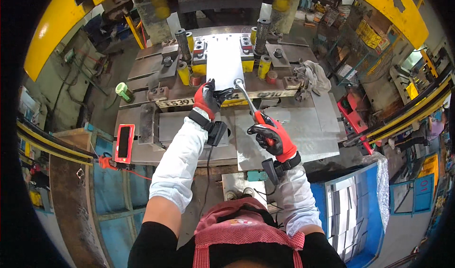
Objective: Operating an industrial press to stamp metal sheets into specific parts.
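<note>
A bright, flat metal sheet (pixel 225 59) lies lengthwise across the middle of the press die (pixel 279 93). My left hand (pixel 210 99), in a red and black glove, grips the sheet at its near left corner. In my right hand (pixel 277 139), gloved alike, the fingers wrap the red handle of a long hand tool (pixel 248 98) with a silver shaft. Its round head touches the sheet near the close right corner. Whether that head is a magnet or a suction cup I cannot tell.
Guide posts (pixel 183 45) and yellow cylinders (pixel 264 66) flank the sheet. A grey rag (pixel 313 78) lies at the right. Flat metal plates (pixel 284 137) cover the near bench, beside a red-framed phone-like device (pixel 124 143). A blue bin (pixel 374 230) holds stacked pieces.
</note>
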Tool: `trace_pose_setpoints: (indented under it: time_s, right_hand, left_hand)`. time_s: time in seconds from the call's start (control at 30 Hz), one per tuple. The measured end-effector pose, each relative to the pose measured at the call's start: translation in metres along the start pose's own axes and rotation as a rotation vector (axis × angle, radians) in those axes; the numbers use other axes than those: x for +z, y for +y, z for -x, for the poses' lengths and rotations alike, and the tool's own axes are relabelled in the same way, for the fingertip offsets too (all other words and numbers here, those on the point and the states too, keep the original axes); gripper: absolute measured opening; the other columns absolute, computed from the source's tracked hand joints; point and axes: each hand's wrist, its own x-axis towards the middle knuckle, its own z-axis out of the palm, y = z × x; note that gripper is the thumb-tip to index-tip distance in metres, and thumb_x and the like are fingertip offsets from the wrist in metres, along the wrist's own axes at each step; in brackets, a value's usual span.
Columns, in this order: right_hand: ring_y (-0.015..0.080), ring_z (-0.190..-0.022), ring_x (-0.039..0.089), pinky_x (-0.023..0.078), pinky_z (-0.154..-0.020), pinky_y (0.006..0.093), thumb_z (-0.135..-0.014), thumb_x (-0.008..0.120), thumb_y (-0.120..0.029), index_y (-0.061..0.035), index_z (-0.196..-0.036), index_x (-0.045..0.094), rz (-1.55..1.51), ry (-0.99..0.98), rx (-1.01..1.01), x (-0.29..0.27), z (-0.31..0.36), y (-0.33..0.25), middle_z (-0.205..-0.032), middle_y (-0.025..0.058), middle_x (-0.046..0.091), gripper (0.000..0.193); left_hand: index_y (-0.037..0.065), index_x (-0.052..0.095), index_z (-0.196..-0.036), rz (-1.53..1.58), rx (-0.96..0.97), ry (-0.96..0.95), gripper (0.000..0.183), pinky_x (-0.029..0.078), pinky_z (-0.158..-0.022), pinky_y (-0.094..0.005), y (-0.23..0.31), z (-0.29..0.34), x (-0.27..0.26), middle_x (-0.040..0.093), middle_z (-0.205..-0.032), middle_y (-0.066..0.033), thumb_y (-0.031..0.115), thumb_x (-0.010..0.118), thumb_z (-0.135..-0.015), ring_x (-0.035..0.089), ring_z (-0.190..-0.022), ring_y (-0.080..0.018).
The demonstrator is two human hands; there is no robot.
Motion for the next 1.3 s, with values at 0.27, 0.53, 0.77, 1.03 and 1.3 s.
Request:
trace_pose_setpoints:
  time_s: [0.27, 0.53, 0.77, 1.03, 1.3]
  right_hand:
    - [0.0077, -0.058, 0.048, 0.038, -0.049, 0.0211, -0.085, 0.047, 0.000, 0.0009, -0.108, 0.056, -0.325, 0.072, 0.218, 0.001, -0.002, -0.012, -0.131, 0.0123, 0.040, 0.025]
    - [0.0090, -0.061, 0.049, 0.040, -0.052, 0.0228, -0.085, 0.047, 0.000, -0.0032, -0.111, 0.056, -0.460, 0.103, 0.396, 0.000, -0.009, -0.024, -0.134, 0.0141, 0.036, 0.027]
    - [0.0026, -0.049, 0.037, 0.033, -0.047, 0.0206, -0.084, 0.057, -0.012, -0.0006, -0.115, 0.052, -0.541, 0.112, 0.346, 0.001, -0.009, -0.023, -0.103, -0.0026, 0.056, 0.033]
    - [0.0085, -0.059, 0.049, 0.039, -0.051, 0.0211, -0.081, 0.050, 0.005, -0.0030, -0.112, 0.056, -0.060, -0.013, 0.120, -0.006, -0.007, -0.019, -0.121, 0.0152, 0.048, 0.032]
    - [0.0036, -0.049, 0.041, 0.032, -0.043, 0.0202, -0.081, 0.061, -0.011, -0.0056, -0.129, 0.039, -0.612, 0.171, 0.605, -0.002, -0.009, -0.017, -0.097, -0.0028, 0.057, 0.053]
  left_hand:
    - [-0.005, 0.046, -0.112, -0.033, -0.051, 0.049, 0.034, 0.055, -0.073, -0.0439, 0.001, 0.001, 0.007, 0.058, -0.102, -0.0210, 0.021, 0.042, -0.090, 0.060, -0.086, -0.0381]
    - [-0.004, 0.046, -0.112, -0.079, -0.060, -0.021, 0.034, 0.057, -0.068, -0.0387, 0.008, 0.003, 0.006, 0.059, -0.101, -0.0192, 0.022, 0.045, -0.090, 0.062, -0.085, -0.0335]
    - [-0.003, 0.046, -0.113, -0.074, -0.005, -0.039, 0.035, 0.056, -0.072, -0.0414, 0.004, 0.006, 0.004, 0.058, -0.104, -0.0177, 0.023, 0.047, -0.089, 0.062, -0.086, -0.0337]
    - [-0.003, 0.047, -0.111, -0.034, 0.017, 0.023, 0.032, 0.056, -0.071, -0.0413, -0.004, 0.005, -0.001, 0.059, -0.101, -0.0185, 0.022, 0.045, -0.090, 0.062, -0.082, -0.0331]
    - [-0.003, 0.049, -0.111, -0.014, -0.036, 0.033, 0.035, 0.056, -0.071, -0.0386, -0.009, 0.003, -0.011, 0.060, -0.100, -0.0177, 0.025, 0.045, -0.091, 0.062, -0.085, -0.0292]
